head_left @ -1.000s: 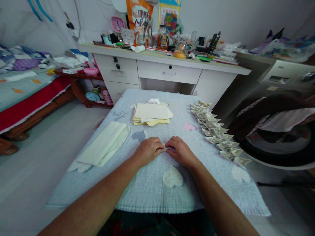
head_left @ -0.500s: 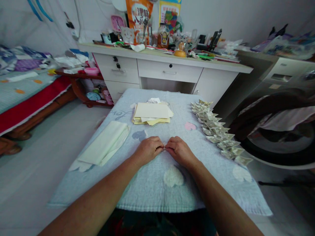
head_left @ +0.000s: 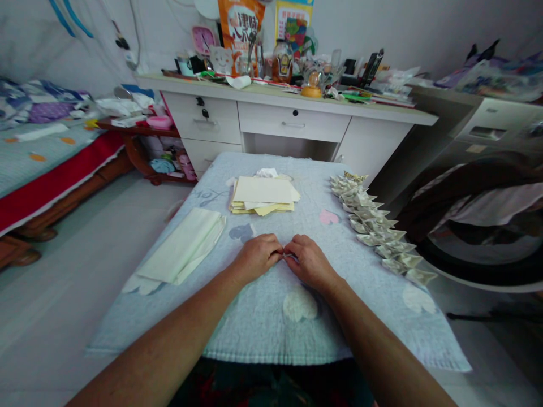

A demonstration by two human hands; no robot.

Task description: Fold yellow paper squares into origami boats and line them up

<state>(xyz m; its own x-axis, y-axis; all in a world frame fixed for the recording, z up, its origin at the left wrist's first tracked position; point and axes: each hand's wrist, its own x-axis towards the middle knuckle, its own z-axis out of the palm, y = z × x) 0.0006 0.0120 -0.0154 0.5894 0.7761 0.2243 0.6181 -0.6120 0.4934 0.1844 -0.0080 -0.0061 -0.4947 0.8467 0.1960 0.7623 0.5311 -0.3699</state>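
My left hand (head_left: 258,254) and my right hand (head_left: 309,261) meet over the middle of the cloth-covered table (head_left: 254,333). Thumbs and fingers of both are pinched together on a small, pale piece of paper (head_left: 289,255). Most of that piece is hidden by the fingers, so its shape cannot be made out. Beyond the hands lies a stack of cream and yellow paper sheets (head_left: 263,190). Larger pale folded sheets (head_left: 180,249) rest to the left. Along the right side runs a row of several pointed, folded paper pieces (head_left: 374,222), set close together.
A white desk (head_left: 292,121) crowded with jars, bags and small items stands behind the table. To the right is a washing machine (head_left: 487,130) with dark cloth hanging at its door. A bed (head_left: 55,181) and a low wooden stand (head_left: 139,133) are on the left.
Both hands stay in nearly the same place. The right fingers have shifted slightly, and a little more of the pale paper shows between them.
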